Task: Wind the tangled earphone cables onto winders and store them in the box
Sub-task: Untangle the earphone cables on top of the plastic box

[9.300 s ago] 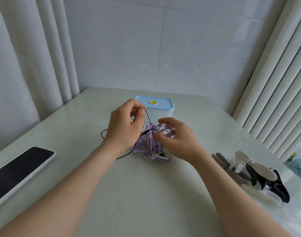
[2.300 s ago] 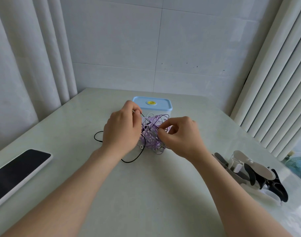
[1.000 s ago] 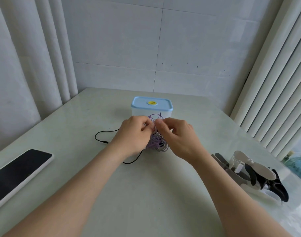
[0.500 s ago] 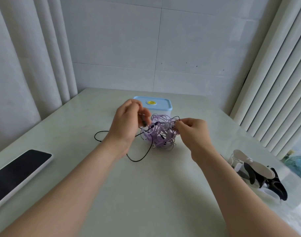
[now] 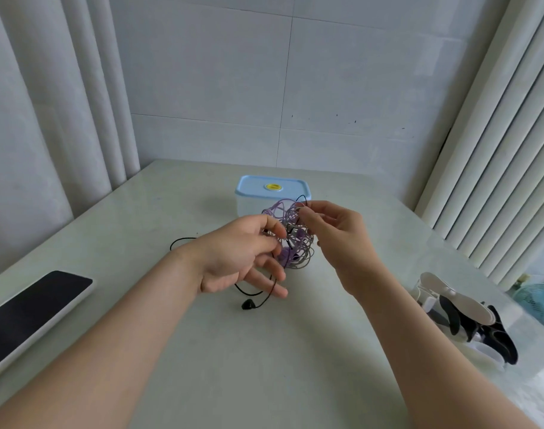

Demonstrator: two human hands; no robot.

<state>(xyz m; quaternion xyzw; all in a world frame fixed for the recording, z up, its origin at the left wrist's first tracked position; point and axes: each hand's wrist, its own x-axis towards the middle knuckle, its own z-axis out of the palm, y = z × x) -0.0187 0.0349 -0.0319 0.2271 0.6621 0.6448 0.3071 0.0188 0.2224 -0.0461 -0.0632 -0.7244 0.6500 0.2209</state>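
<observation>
1. Tangle [image 5: 295, 243] of lilac, whitish and black cable, one loose ball, is lifted at six o'clock of the one box [image 5: 272, 193].
2. Left hand [image 5: 236, 255] pinches its left side; right hand [image 5: 335, 236] pinches its top.
3. One tablet [image 5: 32, 308] lies at eight o'clock; winders [image 5: 462, 308] are heaped at four.

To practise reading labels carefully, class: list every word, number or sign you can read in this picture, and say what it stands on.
Yellow oval sticker on the box's blue lid: any print is too small and blurred to read.
Dark-screened device at left: screen blank, no text.
Nothing else shows readable text.
</observation>
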